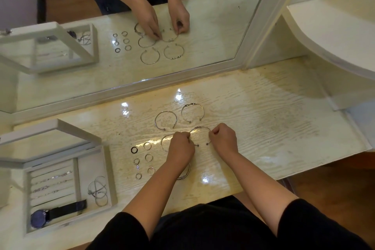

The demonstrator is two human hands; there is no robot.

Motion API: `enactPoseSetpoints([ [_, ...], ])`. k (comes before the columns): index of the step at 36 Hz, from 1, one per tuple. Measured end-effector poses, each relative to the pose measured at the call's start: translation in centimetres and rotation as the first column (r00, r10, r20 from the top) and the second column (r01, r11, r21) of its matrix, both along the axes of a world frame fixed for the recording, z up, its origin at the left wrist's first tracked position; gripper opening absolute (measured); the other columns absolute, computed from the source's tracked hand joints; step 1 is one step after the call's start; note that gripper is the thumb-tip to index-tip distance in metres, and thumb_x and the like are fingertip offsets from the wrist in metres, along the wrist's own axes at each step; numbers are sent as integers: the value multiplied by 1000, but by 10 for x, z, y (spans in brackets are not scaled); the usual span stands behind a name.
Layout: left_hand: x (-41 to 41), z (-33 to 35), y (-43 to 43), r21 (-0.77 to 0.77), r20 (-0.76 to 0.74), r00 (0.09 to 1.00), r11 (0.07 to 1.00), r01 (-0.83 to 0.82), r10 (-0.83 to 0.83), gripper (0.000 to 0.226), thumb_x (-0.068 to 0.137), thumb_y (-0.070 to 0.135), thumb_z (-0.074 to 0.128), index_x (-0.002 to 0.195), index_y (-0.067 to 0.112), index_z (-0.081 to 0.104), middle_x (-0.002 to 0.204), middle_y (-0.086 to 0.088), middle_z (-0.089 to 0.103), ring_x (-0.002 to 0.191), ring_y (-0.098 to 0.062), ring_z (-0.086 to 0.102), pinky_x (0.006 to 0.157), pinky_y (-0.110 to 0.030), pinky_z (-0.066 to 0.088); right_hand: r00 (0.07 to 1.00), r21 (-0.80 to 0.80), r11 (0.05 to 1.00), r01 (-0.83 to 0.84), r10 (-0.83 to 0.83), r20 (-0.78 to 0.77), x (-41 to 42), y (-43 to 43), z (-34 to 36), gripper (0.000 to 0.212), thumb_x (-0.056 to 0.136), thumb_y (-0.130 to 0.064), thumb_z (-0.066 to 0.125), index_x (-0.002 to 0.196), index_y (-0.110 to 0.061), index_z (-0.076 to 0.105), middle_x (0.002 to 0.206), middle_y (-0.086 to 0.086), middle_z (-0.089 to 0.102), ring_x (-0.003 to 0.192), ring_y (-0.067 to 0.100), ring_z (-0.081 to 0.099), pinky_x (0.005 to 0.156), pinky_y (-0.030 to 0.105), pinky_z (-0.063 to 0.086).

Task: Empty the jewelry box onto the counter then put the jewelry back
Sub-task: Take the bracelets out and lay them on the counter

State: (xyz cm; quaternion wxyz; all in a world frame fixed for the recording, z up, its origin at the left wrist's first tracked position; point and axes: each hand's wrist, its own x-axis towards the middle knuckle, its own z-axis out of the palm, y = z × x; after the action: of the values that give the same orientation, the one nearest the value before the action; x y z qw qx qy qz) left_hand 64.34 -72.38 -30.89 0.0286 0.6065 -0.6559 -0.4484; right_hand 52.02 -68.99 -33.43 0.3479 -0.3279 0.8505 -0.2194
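Observation:
The grey jewelry box [110,170] stands open at the left, with a watch [39,218], thin chains and hoop earrings [99,191] inside. On the counter [263,128] lie several rings [147,145] and several silver cuff bangles. My left hand [180,149] and my right hand [223,138] each pinch one side of a cuff bangle [200,127] lying flat on the counter. Two more bangles [165,120] lie just beyond it. Another bangle [164,142] and a stacked one [185,173] are partly hidden under my left hand and forearm.
A large mirror [121,46] stands along the back of the counter and repeats the scene. The box's raised lid [50,130] leans at the left. White curved shelves [334,36] rise at the right. The counter's front edge runs just before my body.

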Motion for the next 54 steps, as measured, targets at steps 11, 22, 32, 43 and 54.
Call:
enactPoseSetpoints([
  [11, 12, 6, -6, 8, -89, 986, 990, -144, 144, 31, 90, 4, 43, 116, 4, 60, 115, -11, 64, 108, -22, 58, 88, -24, 42, 994, -64, 994, 90, -85, 72, -6, 0, 1, 10, 85, -17, 63, 82, -10, 56, 72, -9, 51, 70, 7, 48, 54, 10, 32],
  [22, 52, 13, -8, 105, -256, 901, 936, -336, 352, 23, 87, -1, 42, 97, 5, 62, 83, -6, 63, 66, -8, 59, 69, -25, 49, 994, -158, 984, 81, -68, 89, 30, -4, 13, 10, 88, -13, 53, 79, -12, 55, 68, -12, 50, 63, 0, 45, 52, 3, 37],
  [32, 119, 16, -3, 105, -266, 850, 890, -443, 455, 26, 87, -1, 37, 86, 13, 60, 73, 3, 62, 63, -6, 59, 40, -10, 42, 977, -179, 978, -110, 140, 160, 105, -14, 17, 12, 87, -15, 54, 75, -18, 53, 67, -12, 50, 62, -1, 45, 53, 1, 36],
  [43, 188, 10, 2, 91, -283, 797, 842, -531, 533, 25, 87, -3, 40, 84, 13, 60, 69, 1, 61, 58, -6, 56, 46, -4, 40, 905, -170, 920, -353, 382, 186, 186, -25, 26, 14, 86, -15, 55, 75, -21, 51, 70, -4, 57, 64, 11, 52, 55, 15, 38],
  [54, 251, 6, -3, 40, -240, 800, 829, -557, 549, 24, 90, 2, 40, 88, 15, 60, 72, 3, 61, 62, -7, 57, 45, -7, 42, 813, -156, 819, -553, 571, 116, 246, -33, 31, 10, 86, -13, 56, 89, -9, 65, 74, -4, 57, 71, 11, 52, 64, 21, 36],
])
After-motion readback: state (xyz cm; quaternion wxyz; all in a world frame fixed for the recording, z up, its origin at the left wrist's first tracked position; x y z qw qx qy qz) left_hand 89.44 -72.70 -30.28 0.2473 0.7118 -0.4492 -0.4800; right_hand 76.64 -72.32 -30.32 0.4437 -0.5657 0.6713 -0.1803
